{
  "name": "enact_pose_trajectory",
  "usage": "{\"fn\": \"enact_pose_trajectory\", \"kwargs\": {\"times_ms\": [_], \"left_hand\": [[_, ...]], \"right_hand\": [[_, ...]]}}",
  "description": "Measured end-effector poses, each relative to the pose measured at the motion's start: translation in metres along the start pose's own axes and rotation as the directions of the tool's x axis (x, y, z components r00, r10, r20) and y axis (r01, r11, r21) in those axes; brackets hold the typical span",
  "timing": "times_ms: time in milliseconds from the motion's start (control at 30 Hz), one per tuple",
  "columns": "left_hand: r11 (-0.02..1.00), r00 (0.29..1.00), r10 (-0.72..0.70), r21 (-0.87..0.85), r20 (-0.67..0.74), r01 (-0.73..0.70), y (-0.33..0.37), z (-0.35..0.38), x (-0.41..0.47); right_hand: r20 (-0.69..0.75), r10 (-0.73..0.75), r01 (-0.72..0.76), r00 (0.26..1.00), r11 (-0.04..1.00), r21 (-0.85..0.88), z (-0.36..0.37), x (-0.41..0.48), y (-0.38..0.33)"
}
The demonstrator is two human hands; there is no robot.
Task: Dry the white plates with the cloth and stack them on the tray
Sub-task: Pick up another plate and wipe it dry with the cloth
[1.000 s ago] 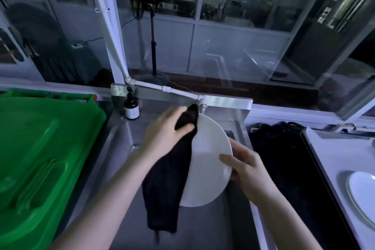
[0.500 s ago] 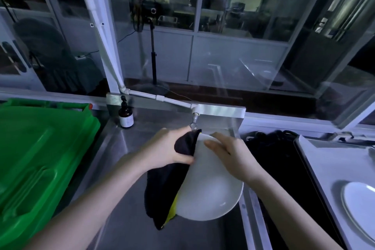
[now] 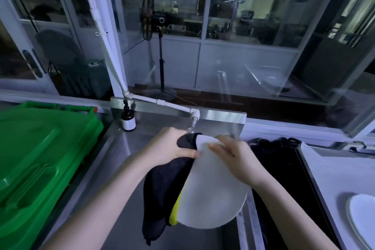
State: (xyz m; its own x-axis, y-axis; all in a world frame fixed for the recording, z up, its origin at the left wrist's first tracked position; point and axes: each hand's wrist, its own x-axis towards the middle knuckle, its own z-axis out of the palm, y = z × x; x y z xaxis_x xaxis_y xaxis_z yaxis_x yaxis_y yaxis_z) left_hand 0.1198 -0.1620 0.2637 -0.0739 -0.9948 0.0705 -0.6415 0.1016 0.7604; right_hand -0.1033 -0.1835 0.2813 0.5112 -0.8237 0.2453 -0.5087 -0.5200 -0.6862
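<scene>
View from a head-worn camera, looking down at a person's two bare forearms over a steel bench (image 3: 125,148) with a sunken basin.

The left grip (image 3: 172,148) is closed round a dark cloth (image 3: 162,189): the fingers are curled into the bunched top of the cloth and the thumb presses it against the left edge of a white plate (image 3: 213,199). The rest of the cloth hangs down behind and beside the plate, with a yellow patch (image 3: 175,211) showing at its lower edge.

The right grip (image 3: 237,160) holds the same plate by its upper rim, fingers curled over the top edge and the palm lying against the face turned toward the camera. The plate is tilted, held in the air above the basin, touching only the cloth and the two hands.

To the right lies a pale tray (image 3: 328,168) with a dark rim; a second white plate (image 3: 363,217) sits flat on it, cut off by the picture edge. Between basin and tray lies a dark, unclear mass (image 3: 284,168).

At the left stands a green bin (image 3: 40,158) with its lid down. A brown pump bottle (image 3: 128,121) stands at the back of the bench, and a white pipe (image 3: 162,102) ends in a tap just above the hands. Glass partitions fill the background
</scene>
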Motion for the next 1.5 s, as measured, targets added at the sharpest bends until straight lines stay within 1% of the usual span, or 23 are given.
{"fn": "enact_pose_trajectory", "kwargs": {"times_ms": [67, 133, 200, 267, 333, 367, 467, 533, 567, 633, 667, 733, 833, 900, 967, 1033, 1100, 1167, 1300, 1333, 1400, 1467, 1500], "left_hand": [[1.000, 1.000, 0.006, 0.004, 0.004, -0.006, 0.002, 0.005, 0.006], [0.991, 0.987, -0.068, -0.128, -0.142, 0.049, -0.002, 0.010, 0.005], [0.931, 0.921, -0.203, -0.358, -0.333, 0.075, -0.002, 0.022, -0.005], [0.811, 0.805, -0.403, -0.577, -0.435, 0.094, 0.005, 0.042, -0.014], [0.755, 0.721, -0.514, -0.644, -0.465, 0.123, 0.009, 0.055, -0.016], [0.759, 0.715, -0.519, -0.637, -0.468, 0.135, 0.007, 0.056, -0.016], [0.810, 0.753, -0.457, -0.571, -0.473, 0.134, -0.005, 0.042, -0.015], [0.892, 0.815, -0.343, -0.433, -0.467, 0.127, -0.008, 0.033, -0.011], [0.932, 0.863, -0.267, -0.342, -0.429, 0.119, -0.005, 0.030, -0.009], [0.974, 0.943, -0.155, -0.207, -0.294, 0.096, 0.003, 0.030, -0.005], [0.982, 0.967, -0.111, -0.175, -0.228, 0.072, 0.008, 0.031, -0.004], [0.987, 0.987, -0.067, -0.153, -0.147, 0.044, 0.012, 0.034, -0.002], [0.989, 0.989, -0.031, -0.147, -0.141, 0.010, 0.007, 0.033, -0.005], [0.986, 0.989, -0.023, -0.167, -0.143, -0.001, 0.001, 0.030, -0.011], [0.978, 0.982, -0.045, -0.209, -0.184, 0.005, -0.006, 0.027, -0.017], [0.980, 0.972, -0.038, -0.200, -0.231, -0.009, -0.007, 0.024, -0.019], [0.985, 0.972, -0.040, -0.171, -0.230, 0.000, -0.007, 0.021, -0.015], [0.990, 0.988, -0.045, -0.140, -0.147, 0.024, -0.001, 0.018, -0.010], [0.999, 1.000, 0.005, -0.047, 0.020, -0.004, 0.004, 0.023, -0.003], [0.998, 1.000, 0.003, -0.063, 0.002, -0.003, 0.005, 0.023, -0.004], [0.989, 0.990, -0.060, -0.141, -0.125, 0.042, 0.003, 0.022, -0.006], [0.963, 0.939, -0.144, -0.265, -0.313, 0.060, -0.006, 0.026, -0.010], [0.926, 0.890, -0.224, -0.372, -0.397, 0.067, -0.007, 0.031, -0.014]], "right_hand": [[0.016, -0.047, 0.047, 0.999, 0.997, -0.057, -0.002, 0.004, -0.001], [-0.052, -0.012, 0.010, 0.999, 0.999, -0.036, -0.010, 0.006, 0.005], [-0.182, 0.124, -0.100, 0.975, 0.986, 0.134, -0.015, 0.006, 0.012], [-0.316, 0.323, -0.183, 0.892, 0.897, 0.402, -0.005, 0.001, 0.017], [-0.355, 0.501, -0.207, 0.790, 0.761, 0.615, 0.016, -0.009, 0.023], [-0.327, 0.533, -0.209, 0.781, 0.716, 0.666, 0.023, -0.015, 0.026], [-0.158, 0.419, -0.237, 0.894, 0.743, 0.626, 0.010, -0.025, 0.032], [-0.050, 0.309, -0.222, 0.950, 0.777, 0.589, -0.013, -0.015, 0.033], [-0.001, 0.258, -0.218, 0.966, 0.821, 0.528, -0.021, -0.007, 0.033], [0.073, 0.117, -0.131, 0.990, 0.963, 0.235, -0.024, 0.007, 0.028], [0.106, 0.060, -0.070, 0.993, 0.993, 0.091, -0.019, 0.012, 0.027], [0.109, 0.023, -0.024, 0.994, 1.000, 0.011, -0.008, 0.014, 0.026], [0.001, 0.037, -0.037, 0.999, 0.995, 0.097, -0.002, 0.007, 0.032], [-0.074, 0.154, -0.135, 0.985, 0.967, 0.218, 0.001, 0.000, 0.035], [-0.132, 0.299, -0.228, 0.945, 0.893, 0.388, 0.006, -0.006, 0.038], [-0.157, 0.372, -0.265, 0.915, 0.846, 0.463, 0.009, -0.009, 0.037], [-0.135, 0.338, -0.252, 0.932, 0.867, 0.431, 0.007, -0.009, 0.034], [-0.081, 0.253, -0.212, 0.964, 0.918, 0.335, 0.002, -0.004, 0.029], [0.070, 0.022, -0.029, 0.997, 0.995, 0.093, 0.001, 0.008, 0.014], [0.067, 0.013, -0.018, 0.998, 0.997, 0.081, -0.001, 0.010, 0.011], [-0.011, 0.065, -0.063, 0.998, 0.989, 0.130, -0.006, 0.011, 0.012], [-0.174, 0.218, -0.166, 0.960, 0.948, 0.270, -0.005, 0.007, 0.017], [-0.265, 0.330, -0.212, 0.906, 0.896, 0.390, 0.001, 0.004, 0.018]]}}
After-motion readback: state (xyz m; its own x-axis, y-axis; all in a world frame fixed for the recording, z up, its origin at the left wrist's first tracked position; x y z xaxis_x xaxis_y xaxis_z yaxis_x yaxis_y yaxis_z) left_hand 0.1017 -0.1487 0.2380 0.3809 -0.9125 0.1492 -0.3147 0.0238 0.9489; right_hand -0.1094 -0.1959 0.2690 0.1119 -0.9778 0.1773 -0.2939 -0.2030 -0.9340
